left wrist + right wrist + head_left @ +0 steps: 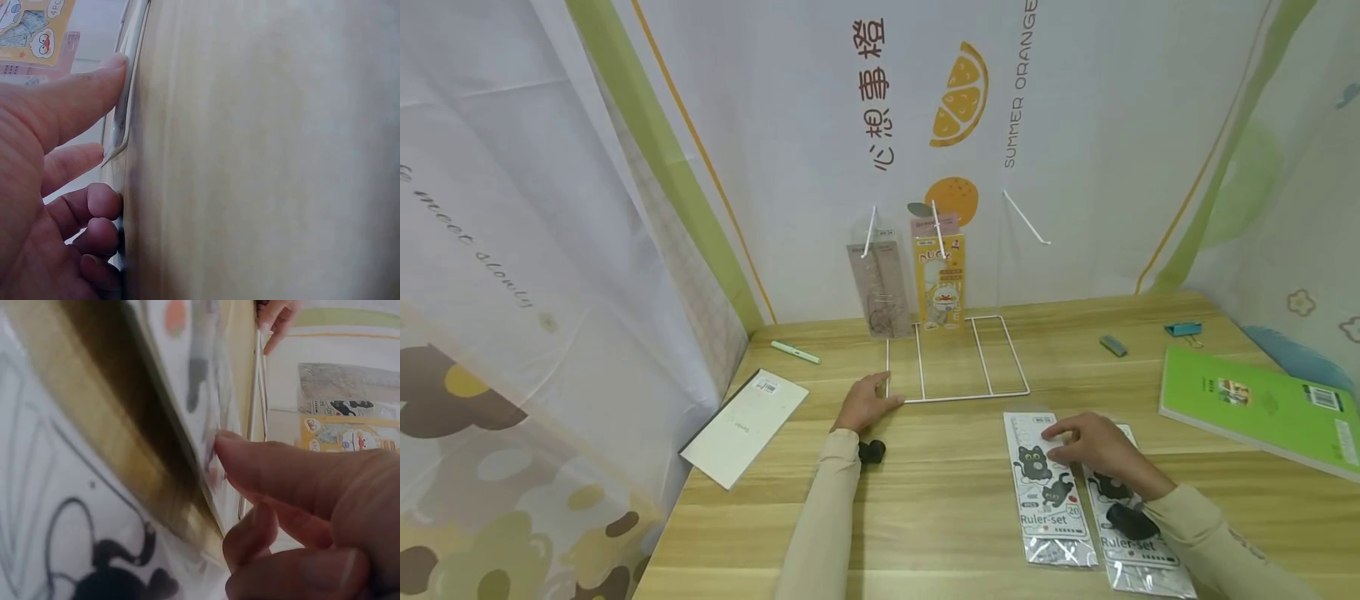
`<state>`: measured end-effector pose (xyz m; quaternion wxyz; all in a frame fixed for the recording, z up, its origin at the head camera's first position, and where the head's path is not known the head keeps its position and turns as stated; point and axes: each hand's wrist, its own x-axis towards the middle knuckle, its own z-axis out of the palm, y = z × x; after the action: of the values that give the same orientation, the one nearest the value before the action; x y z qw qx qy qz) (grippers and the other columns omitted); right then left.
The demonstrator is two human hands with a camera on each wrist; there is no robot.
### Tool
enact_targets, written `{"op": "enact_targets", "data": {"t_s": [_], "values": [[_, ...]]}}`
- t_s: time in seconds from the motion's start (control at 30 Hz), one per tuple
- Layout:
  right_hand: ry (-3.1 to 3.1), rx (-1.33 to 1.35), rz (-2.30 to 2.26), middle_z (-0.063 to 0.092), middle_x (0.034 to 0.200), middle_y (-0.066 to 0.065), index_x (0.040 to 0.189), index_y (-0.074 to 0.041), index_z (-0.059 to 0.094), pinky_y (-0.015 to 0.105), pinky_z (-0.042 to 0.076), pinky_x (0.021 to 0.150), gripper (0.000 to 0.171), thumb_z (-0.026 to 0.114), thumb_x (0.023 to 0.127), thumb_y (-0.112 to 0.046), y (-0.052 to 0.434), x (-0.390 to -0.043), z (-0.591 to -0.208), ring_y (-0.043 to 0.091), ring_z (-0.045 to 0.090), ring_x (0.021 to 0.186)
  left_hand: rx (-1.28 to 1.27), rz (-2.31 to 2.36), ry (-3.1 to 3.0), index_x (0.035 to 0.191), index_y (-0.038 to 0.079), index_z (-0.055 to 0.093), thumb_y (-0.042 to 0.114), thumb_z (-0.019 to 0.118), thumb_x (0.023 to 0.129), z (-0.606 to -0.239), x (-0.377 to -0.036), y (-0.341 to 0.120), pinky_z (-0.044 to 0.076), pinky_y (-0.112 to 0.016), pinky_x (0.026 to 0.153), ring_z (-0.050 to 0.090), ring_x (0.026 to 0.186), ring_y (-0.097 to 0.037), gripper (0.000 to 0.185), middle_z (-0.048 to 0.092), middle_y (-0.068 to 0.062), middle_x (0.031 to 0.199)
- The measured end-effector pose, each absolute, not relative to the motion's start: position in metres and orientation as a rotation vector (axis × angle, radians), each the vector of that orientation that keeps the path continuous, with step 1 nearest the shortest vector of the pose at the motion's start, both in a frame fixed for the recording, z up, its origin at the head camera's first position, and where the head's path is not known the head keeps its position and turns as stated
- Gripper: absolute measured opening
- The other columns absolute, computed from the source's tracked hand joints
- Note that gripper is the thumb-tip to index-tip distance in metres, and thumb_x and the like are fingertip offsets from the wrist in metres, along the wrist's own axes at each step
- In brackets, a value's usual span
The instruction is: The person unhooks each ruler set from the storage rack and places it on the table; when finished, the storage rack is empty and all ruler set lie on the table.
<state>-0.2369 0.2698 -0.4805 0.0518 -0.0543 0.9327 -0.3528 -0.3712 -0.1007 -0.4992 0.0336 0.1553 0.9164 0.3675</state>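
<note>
Closest to me, under my right hand (1093, 446), lie two ruler-set packs side by side near the front edge of the wooden table (940, 508); my fingers (1060, 433) are spread and lie almost flat on the upper part of the left ruler-set pack (1051, 492), fingertips pressing its clear wrapper, while my wrist crosses the right ruler-set pack (1138, 542) just beside it. From the right wrist view the fingertips touch the pack's printed face (200, 381), though I cannot tell whether they are lifting its edge. My left hand (867, 404) sits farther in, toward the middle of the table, fingers relaxed and straight, thumb and forefinger touching the front left corner of the white wire rack (958, 358); the left wrist view shows my thumb (94, 81) laid against the thin white wire (125, 112). On the rack's upright hooks near the back edge hang a clear ruler pack (876, 287) and a yellow pack (940, 279). Off to the left lie a white booklet (745, 425) and a green pen (795, 352); toward the right edge lie a green notebook (1262, 408), a blue binder clip (1183, 329) and a small grey eraser (1113, 345).
</note>
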Motion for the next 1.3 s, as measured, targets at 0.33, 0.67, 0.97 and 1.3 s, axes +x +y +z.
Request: {"op": "enact_targets", "data": {"t_s": [0.33, 0.67, 0.97, 1.3], "values": [[2.907, -0.227, -1.191, 0.057, 0.073, 0.003, 0.116, 0.001, 0.072, 0.026, 0.04, 0.054, 0.034, 0.076, 0.09, -0.019, 0.267, -0.269, -0.461, 0.016, 0.049, 0.067, 0.473, 1.139, 2.824, 0.144, -0.002, 0.052, 0.026, 0.074, 0.093, -0.497, -0.37, -0.105, 0.039, -0.055, 0.115, 0.047, 0.137, -0.044, 0.062, 0.052, -0.025, 0.146], [2.963, -0.465, -1.504, 0.068, 0.098, 0.024, 0.121, 0.005, 0.066, 0.027, 0.052, 0.05, 0.031, 0.067, 0.097, -0.013, 0.249, -0.347, -0.441, 0.014, 0.057, 0.057, 0.456, 1.127, 2.817, 0.144, 0.001, 0.052, 0.028, 0.074, 0.092, -0.5, -0.374, -0.102, 0.037, -0.053, 0.117, 0.045, 0.139, -0.042, 0.063, 0.051, -0.022, 0.148], [2.751, -0.605, -1.8, 0.062, 0.078, 0.006, 0.141, -0.007, 0.058, 0.026, 0.048, 0.049, 0.048, 0.07, 0.094, -0.01, 0.21, -0.396, -0.406, 0.012, 0.047, 0.049, 0.465, 1.124, 2.826, 0.143, 0.0, 0.053, 0.027, 0.075, 0.092, -0.497, -0.373, -0.101, 0.04, -0.053, 0.115, 0.048, 0.137, -0.043, 0.062, 0.053, -0.023, 0.145], [2.515, -0.711, -1.993, 0.044, 0.155, 0.019, 0.15, -0.003, 0.045, 0.02, 0.044, 0.045, 0.057, 0.066, 0.097, -0.005, 0.177, -0.417, -0.38, 0.006, 0.04, 0.046, 0.424, 1.135, 2.808, 0.144, 0.001, 0.052, 0.028, 0.075, 0.092, -0.497, -0.37, -0.1, 0.039, -0.053, 0.116, 0.046, 0.138, -0.042, 0.062, 0.052, -0.022, 0.147]]}}
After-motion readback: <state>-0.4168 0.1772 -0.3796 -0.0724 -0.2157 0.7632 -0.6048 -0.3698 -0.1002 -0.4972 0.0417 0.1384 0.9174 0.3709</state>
